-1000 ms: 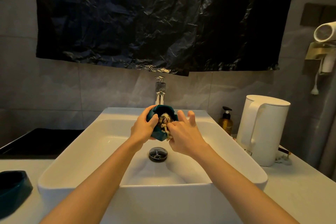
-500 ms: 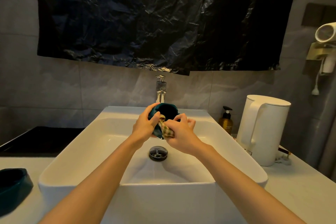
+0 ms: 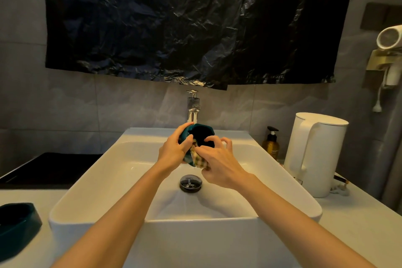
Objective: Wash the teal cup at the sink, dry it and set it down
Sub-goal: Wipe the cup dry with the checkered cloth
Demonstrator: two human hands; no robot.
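Above the white rectangular ceramic sink (image 3: pixel 91 183) — left hand (image 3: pixel 173 154) grasps the glossy teal cup (image 3: pixel 201 135); right hand (image 3: pixel 217 162) pinches a checked cloth (image 3: pixel 199 160) at its rim

1. The teal cup (image 3: pixel 202 135) in my left hand (image 3: pixel 174 152) looks glazed, smooth and glossy.
2. The cloth (image 3: pixel 200 160) pinched in my right hand (image 3: pixel 217 163) is woven checked fabric, soft and matt.
3. The sink (image 3: pixel 134 137) is smooth white ceramic with a mild sheen.
4. The tap (image 3: pixel 192 113) is polished, mirror-bright metal.
5. The sheet (image 3: pixel 185 22) on the wall is thin black plastic, crinkled and shiny.
6. The kettle (image 3: pixel 322 150) looks like matt white plastic.
7. The bottle (image 3: pixel 270 146) is amber, translucent, glossy.
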